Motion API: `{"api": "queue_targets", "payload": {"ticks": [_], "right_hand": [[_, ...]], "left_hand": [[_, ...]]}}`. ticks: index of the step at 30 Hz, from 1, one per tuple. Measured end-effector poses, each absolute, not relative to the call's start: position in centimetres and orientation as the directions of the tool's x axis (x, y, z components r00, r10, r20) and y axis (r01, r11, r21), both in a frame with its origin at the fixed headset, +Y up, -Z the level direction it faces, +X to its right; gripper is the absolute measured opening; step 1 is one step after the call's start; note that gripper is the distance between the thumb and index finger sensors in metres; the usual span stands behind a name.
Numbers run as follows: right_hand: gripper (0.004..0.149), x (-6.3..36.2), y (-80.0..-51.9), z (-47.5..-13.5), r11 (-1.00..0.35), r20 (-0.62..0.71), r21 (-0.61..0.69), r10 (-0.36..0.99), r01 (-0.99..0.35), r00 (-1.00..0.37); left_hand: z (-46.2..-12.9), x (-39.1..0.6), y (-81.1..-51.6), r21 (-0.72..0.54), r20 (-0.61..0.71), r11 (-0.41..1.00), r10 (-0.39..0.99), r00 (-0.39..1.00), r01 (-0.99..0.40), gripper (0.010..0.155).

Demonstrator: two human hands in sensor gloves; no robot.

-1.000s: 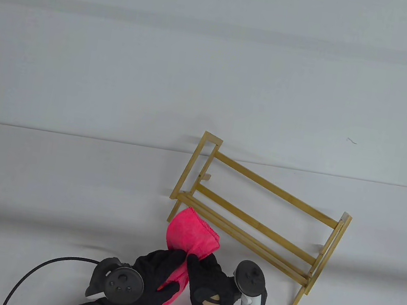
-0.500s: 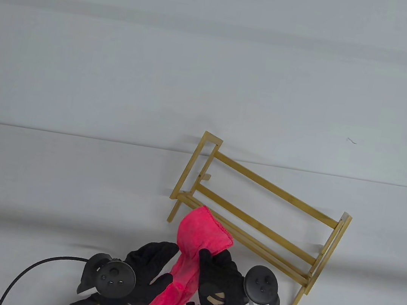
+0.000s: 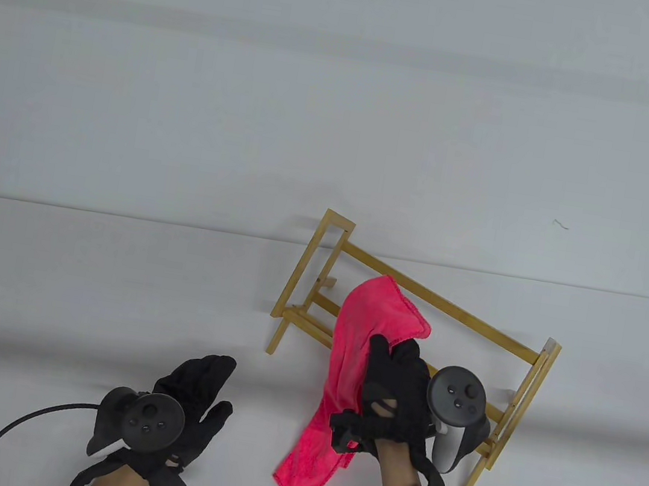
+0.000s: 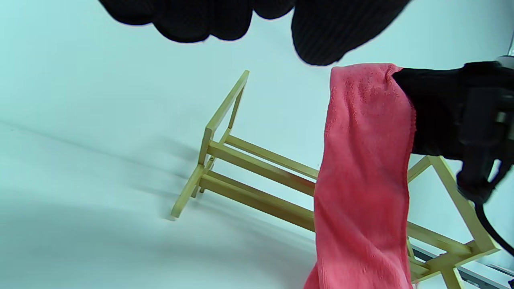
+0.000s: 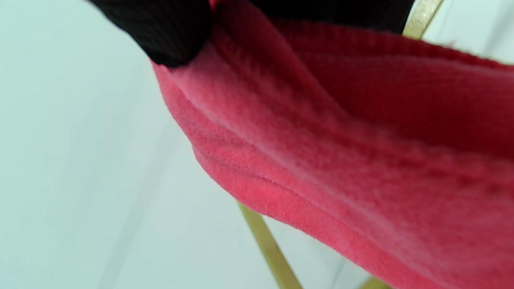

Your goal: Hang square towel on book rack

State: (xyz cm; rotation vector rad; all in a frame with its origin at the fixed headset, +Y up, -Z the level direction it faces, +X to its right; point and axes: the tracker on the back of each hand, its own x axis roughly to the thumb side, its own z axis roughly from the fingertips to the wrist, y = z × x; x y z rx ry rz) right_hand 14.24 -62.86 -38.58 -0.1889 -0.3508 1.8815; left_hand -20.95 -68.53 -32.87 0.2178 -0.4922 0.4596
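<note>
Towel: soft pink square fleece towel [image 3: 355,345] hangs limp above the bamboo slatted book rack [image 3: 471,323]; best gripped by its top edge.
Right hand [image 3: 395,381]: grips the towel's upper fold.
Left hand [image 3: 188,399]: open, empty, over the white desk [image 3: 81,280].

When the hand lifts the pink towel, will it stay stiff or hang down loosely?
Probably floppy: the pink towel droops in folds from the right hand. It seems light, since one hand holds it. Its fleecy surface likely grips rather than slips.

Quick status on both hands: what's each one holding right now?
Left hand: open, fingers spread, holding nothing.
Right hand: grips the pink towel, lifted over the book rack.
</note>
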Motion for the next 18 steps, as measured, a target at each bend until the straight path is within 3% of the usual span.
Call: {"api": "queue_targets", "payload": {"ticks": [11, 18], "right_hand": [[0.047, 19.0, -58.9, -44.6, -0.471, -0.093, -0.516, 0.861, -0.715, -0.5], [0.047, 21.7, -59.2, -46.8, -0.539, -0.195, -0.546, 0.827, -0.642, -0.528]], "left_hand": [[-33.6, -22.2, -68.9, 0.091, 0.432, 0.875, 0.396, 0.81, -0.476, 0.067], [-34.0, -22.3, -69.3, 0.068, 0.411, 0.889, 0.389, 0.825, -0.453, 0.067]]}}
